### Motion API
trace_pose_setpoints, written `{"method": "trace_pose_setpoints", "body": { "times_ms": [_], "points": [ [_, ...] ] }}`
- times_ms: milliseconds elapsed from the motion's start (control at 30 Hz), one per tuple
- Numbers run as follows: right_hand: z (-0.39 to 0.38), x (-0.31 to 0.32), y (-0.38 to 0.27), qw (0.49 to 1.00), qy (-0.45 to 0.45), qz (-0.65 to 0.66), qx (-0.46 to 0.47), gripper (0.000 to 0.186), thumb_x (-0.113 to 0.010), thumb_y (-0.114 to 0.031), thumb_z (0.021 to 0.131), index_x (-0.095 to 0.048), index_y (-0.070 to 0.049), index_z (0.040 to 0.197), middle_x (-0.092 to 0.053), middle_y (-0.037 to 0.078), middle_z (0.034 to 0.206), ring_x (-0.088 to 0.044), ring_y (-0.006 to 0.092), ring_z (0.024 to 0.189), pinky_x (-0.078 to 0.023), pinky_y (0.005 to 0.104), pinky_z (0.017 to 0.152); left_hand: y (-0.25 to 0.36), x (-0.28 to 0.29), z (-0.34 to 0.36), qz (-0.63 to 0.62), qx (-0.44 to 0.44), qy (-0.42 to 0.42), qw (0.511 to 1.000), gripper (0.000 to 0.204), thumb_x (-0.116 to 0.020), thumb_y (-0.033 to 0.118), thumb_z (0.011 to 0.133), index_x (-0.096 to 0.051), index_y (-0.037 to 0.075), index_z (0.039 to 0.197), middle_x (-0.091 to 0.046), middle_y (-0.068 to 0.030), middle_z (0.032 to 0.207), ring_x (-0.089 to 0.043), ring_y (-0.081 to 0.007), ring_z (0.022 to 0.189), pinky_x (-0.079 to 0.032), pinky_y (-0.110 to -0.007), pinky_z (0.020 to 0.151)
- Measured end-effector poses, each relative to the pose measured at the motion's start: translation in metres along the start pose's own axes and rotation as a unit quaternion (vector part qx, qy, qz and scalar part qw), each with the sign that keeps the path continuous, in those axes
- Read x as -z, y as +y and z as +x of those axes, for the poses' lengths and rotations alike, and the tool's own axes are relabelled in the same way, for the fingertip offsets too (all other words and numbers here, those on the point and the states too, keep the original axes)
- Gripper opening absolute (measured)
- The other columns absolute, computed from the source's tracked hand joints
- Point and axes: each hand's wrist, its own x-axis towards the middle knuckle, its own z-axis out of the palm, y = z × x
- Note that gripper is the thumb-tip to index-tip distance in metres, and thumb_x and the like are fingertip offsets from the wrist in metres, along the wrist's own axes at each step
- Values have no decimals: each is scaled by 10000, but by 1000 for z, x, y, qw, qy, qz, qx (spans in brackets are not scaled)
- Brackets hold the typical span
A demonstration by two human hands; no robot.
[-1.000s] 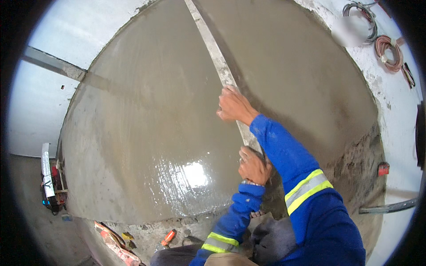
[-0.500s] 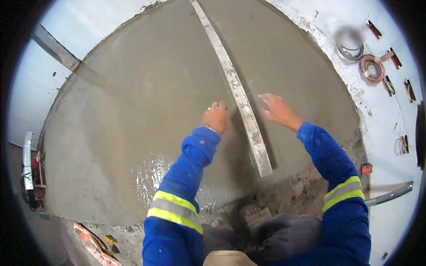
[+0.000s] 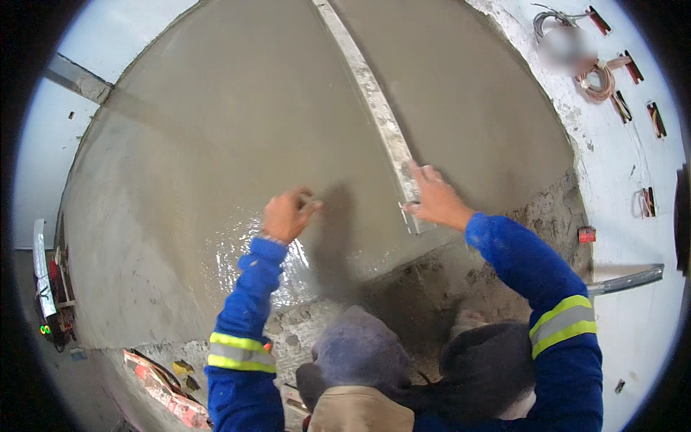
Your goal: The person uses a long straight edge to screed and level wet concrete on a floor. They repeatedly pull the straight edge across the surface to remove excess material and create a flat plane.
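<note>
A long, pale straightedge bar (image 3: 371, 93), crusted with mortar, lies across a smooth, wet grey mortar floor (image 3: 237, 129). At the bar's near end is my right hand (image 3: 440, 201), its fingers stretched out over the metal and the thumb apart on the left side. The hand seems to touch the bar, without a closed grip showing. To the left, my left hand (image 3: 286, 214) hovers over the wet mortar, casting a shadow on it. Its fingers are loosely bent, thumb and forefinger apart, and I see nothing between them.
Rough, unsmoothed ground (image 3: 410, 288) borders the mortar by my knees. White walls curve up on both sides. Cable coils (image 3: 596, 81) hang at the right wall, near a small red box (image 3: 586, 235) and a metal profile (image 3: 626, 279). A torn red-and-white bag (image 3: 162, 389) lies lower left.
My right hand has come onto the near end of the bar. My left hand has moved left, away from it. My knees now show lower in the picture, and the view has shifted.
</note>
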Motion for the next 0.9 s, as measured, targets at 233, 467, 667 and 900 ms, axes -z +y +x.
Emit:
{"method": "trace_pose_setpoints", "body": {
  "times_ms": [233,467,667,900],
  "points": [
    [3,-30,6,995,83,45,42,977,-748,-261,756,-185,-33,1521,-389,300,1285,-450,469,1171,-422,513,1006,-16,-1,-83,20,107,108,988,249,-620,289,909,-714,60,935,-710,-165,802,-702,-300,751,-518,-388,681],
    [-14,-48,17,979,141,135,63,1003,-778,-253,715,-213,-65,1522,-361,286,1371,-422,441,1205,-391,511,1011,83,-24,-169,80,229,126,962,327,-664,341,876,-723,19,880,-709,-170,797,-698,-294,727,-516,-386,673],
    [-22,-46,35,968,156,187,59,1011,-771,-189,692,-210,-87,1527,-337,301,1416,-406,460,1231,-373,537,1017,176,-33,-108,93,165,97,977,309,-683,275,851,-695,35,1045,-727,-173,935,-716,-287,867,-546,-369,776],
    [-14,-57,34,956,168,233,64,918,-653,-29,703,-222,-46,1514,-306,332,1436,-389,478,1251,-345,542,1041,177,-77,28,-7,115,109,987,453,-676,274,846,-619,18,1215,-701,-188,1075,-692,-311,973,-533,-378,861]
  ]
}}
